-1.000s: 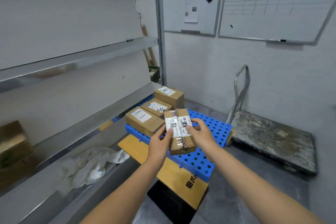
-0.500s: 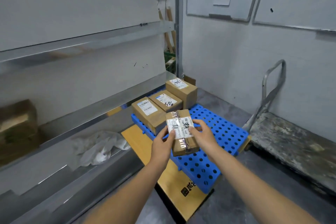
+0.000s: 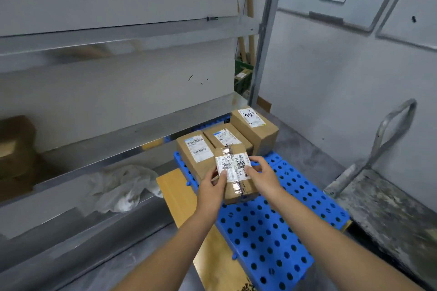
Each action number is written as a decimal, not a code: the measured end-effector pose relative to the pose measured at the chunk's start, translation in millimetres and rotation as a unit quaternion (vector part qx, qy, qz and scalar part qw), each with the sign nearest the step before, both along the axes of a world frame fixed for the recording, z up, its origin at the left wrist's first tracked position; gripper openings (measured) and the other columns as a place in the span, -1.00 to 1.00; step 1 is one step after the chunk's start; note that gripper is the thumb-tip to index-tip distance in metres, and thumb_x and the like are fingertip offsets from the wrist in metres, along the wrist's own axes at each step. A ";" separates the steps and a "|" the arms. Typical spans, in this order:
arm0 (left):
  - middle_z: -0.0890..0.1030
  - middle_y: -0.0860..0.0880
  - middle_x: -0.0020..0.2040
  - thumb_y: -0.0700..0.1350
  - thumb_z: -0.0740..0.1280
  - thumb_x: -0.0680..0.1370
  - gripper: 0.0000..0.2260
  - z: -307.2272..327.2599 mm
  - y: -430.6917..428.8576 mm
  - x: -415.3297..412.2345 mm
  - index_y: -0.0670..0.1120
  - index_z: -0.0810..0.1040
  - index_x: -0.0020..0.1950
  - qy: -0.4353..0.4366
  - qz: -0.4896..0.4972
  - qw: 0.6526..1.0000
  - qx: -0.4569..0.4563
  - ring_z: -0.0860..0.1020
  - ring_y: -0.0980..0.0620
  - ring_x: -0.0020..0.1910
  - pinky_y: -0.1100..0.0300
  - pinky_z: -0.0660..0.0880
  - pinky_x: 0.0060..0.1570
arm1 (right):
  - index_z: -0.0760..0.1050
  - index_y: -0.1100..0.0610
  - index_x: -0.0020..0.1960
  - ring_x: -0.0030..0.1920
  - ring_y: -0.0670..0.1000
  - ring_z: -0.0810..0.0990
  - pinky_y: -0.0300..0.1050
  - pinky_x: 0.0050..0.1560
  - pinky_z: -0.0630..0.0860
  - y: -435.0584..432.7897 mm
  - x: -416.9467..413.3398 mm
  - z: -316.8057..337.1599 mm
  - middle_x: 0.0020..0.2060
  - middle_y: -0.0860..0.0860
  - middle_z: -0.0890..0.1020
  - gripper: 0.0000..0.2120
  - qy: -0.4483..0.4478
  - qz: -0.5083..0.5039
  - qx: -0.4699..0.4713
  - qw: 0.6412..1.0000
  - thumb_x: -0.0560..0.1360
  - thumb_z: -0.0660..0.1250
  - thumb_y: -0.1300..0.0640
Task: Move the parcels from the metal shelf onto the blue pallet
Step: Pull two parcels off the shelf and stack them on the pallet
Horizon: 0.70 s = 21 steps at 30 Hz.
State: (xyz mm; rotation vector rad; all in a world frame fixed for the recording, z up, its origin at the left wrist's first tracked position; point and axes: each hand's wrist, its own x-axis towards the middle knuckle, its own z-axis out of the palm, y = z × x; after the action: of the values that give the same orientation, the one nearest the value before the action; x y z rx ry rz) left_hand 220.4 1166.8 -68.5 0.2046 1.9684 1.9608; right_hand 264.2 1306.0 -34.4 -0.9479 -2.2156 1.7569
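Both hands hold a small taped cardboard parcel (image 3: 236,179) with a white label over the blue pallet (image 3: 272,231). My left hand (image 3: 211,190) grips its left side and my right hand (image 3: 262,178) its right side. Three labelled brown parcels lie in a row at the pallet's far edge: the nearest (image 3: 192,152), the middle one (image 3: 224,137) and the tallest, farthest one (image 3: 255,127). The held parcel is just in front of the nearest one. The metal shelf (image 3: 99,149) runs along the left; a brown box (image 3: 14,149) sits blurred at its far left.
A crumpled white plastic bag (image 3: 118,186) lies on the lower shelf level. A yellow board (image 3: 179,198) sticks out from under the pallet. A worn platform trolley (image 3: 378,201) with a metal handle stands at the right by the wall. Whiteboards hang above.
The view has tilted down and moved closer to the pallet. The parcel in both hands has come lower and nearer to the row of parcels.
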 end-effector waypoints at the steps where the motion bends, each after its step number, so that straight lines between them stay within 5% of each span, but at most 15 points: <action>1: 0.65 0.09 0.08 -0.05 0.28 0.62 -0.75 -0.2 2.3 -6.1 -0.01 0.52 0.30 0.002 0.007 1.000 -0.001 0.63 0.32 -0.10 0.42 0.53 -0.23 | 0.42 -0.04 0.22 -0.17 -0.13 0.62 -0.35 -0.42 0.48 3.1 -6.9 -0.4 -0.05 -0.07 0.55 -0.79 0.003 0.004 -0.002 1.000 0.60 0.24 0.13; 7: 0.64 0.09 0.09 -0.10 0.27 0.63 -0.72 -9.6 5.4 -15.2 -0.03 0.50 0.34 -0.010 0.058 0.998 0.004 0.63 0.29 -0.09 0.43 0.53 -0.23 | 0.41 -0.03 0.20 -0.06 -0.06 0.61 -0.27 -0.31 0.50 5.8 -33.7 -10.7 0.01 -0.01 0.57 -0.79 -0.013 0.036 -0.026 0.999 0.59 0.24 0.16; 13: 0.63 0.09 0.11 -0.09 0.30 0.61 -0.66 -17.2 4.8 -8.5 -0.07 0.48 0.39 -0.016 0.109 0.994 -0.009 0.62 0.27 -0.04 0.43 0.53 -0.19 | 0.37 -0.03 0.17 -0.17 -0.23 0.50 -0.47 -0.49 0.38 9.1 -45.3 -24.0 -0.08 -0.17 0.49 -0.83 -0.024 0.091 -0.010 0.996 0.59 0.26 0.04; 18: 0.65 0.10 0.09 -0.11 0.29 0.62 -0.70 -27.5 15.2 18.7 -0.08 0.51 0.36 -0.026 0.161 0.987 -0.017 0.63 0.28 -0.06 0.43 0.53 -0.19 | 0.38 0.01 0.17 -0.12 -0.05 0.57 -0.13 -0.23 0.52 22.8 -41.1 -38.8 -0.08 -0.04 0.52 -0.77 -0.080 0.141 -0.004 0.987 0.56 0.28 -0.04; 21: 0.67 0.06 0.12 -0.09 0.28 0.63 -0.70 -37.6 28.8 38.9 -0.06 0.53 0.35 -0.046 0.170 0.984 -0.031 0.65 0.15 0.03 0.24 0.59 0.00 | 0.35 0.02 0.18 -0.20 -0.06 0.53 -0.17 -0.33 0.42 35.3 -30.7 -52.5 -0.09 -0.02 0.49 -0.77 -0.103 0.172 0.008 0.980 0.57 0.27 -0.01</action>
State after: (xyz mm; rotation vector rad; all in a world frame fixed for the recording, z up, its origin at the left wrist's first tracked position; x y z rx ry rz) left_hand 259.3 1195.6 -106.0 -0.2504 2.1097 2.0622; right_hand 233.5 1341.4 -86.9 -0.8125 -2.6569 1.8455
